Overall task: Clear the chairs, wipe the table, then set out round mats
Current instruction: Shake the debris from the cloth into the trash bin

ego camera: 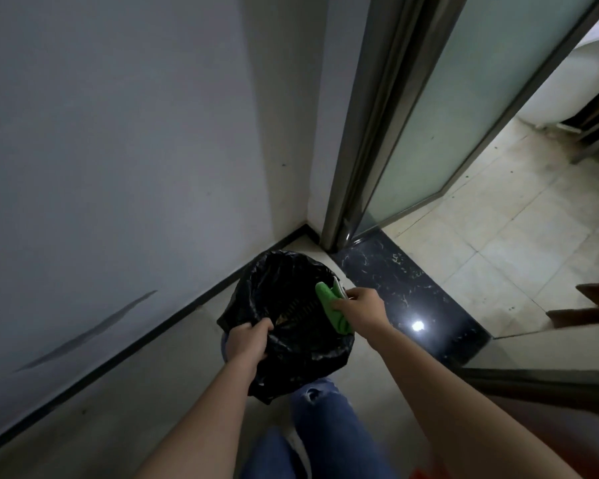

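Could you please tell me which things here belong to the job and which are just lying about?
Job in hand: green cloth, held by right hand; bin bag, rim gripped by left hand.
Just about: glass door; dark threshold; tiled floor.

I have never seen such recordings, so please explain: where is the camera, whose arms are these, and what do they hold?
There is no machine. A person wears one camera on the head, looking forward and down, so the arms are their own. On the floor, in a wall corner beside a frosted glass door, stands an open black plastic rubbish bag. The left hand grips the bag's near rim. The right hand holds a bright green cloth over the opening, with something thin and white I cannot identify.
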The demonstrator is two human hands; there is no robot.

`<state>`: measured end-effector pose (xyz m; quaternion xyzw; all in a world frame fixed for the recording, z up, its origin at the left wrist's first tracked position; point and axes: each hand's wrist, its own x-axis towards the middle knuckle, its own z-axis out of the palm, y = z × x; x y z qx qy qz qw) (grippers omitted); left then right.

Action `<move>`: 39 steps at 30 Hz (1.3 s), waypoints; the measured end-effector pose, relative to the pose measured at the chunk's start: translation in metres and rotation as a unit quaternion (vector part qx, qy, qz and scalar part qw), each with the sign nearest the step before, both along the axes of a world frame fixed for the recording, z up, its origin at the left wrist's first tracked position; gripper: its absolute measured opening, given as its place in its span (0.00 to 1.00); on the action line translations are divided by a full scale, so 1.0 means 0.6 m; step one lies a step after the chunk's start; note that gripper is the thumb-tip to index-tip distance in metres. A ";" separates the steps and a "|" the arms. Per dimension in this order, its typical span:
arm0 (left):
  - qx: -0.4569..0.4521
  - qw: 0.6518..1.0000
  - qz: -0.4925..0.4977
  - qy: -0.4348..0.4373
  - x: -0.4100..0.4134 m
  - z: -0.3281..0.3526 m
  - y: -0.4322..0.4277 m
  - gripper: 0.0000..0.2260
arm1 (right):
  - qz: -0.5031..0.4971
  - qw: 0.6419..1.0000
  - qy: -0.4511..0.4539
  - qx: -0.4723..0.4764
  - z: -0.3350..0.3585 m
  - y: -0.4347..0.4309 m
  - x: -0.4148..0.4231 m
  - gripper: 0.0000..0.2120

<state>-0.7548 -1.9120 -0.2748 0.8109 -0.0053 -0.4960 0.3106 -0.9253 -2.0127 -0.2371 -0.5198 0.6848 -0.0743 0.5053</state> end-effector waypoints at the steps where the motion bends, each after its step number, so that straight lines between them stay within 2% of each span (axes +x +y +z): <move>1: 0.000 1.000 -0.002 -0.003 0.005 -0.013 -0.033 0.08 | 0.000 1.000 0.000 0.000 -0.010 -0.032 0.006 0.12; 7: -0.001 1.000 0.021 0.009 0.035 -0.096 -0.184 0.06 | -0.022 1.000 0.010 -0.005 -0.094 -0.172 0.039 0.14; 11: 0.011 1.000 0.015 0.024 0.058 -0.193 -0.259 0.07 | -0.031 0.999 0.031 -0.012 -0.189 -0.231 0.064 0.10; 15: 0.019 0.999 0.012 0.035 0.075 -0.326 -0.313 0.09 | -0.034 0.998 0.056 -0.005 -0.314 -0.276 0.086 0.07; 20: 0.020 0.998 0.037 0.036 0.097 -0.492 -0.353 0.02 | -0.018 0.996 0.081 0.026 -0.485 -0.319 0.105 0.09; 25: 0.035 0.997 0.047 0.042 0.129 -0.624 -0.368 0.06 | -0.034 0.996 0.045 0.075 -0.611 -0.352 0.120 0.07; 32: 0.025 0.994 0.086 0.063 0.173 -0.715 -0.370 0.12 | -0.019 0.996 0.002 0.091 -0.692 -0.376 0.150 0.08; 39: 0.062 0.998 0.018 0.028 0.179 -0.701 -0.394 0.23 | -0.002 0.997 -0.007 0.078 -0.686 -0.375 0.178 0.10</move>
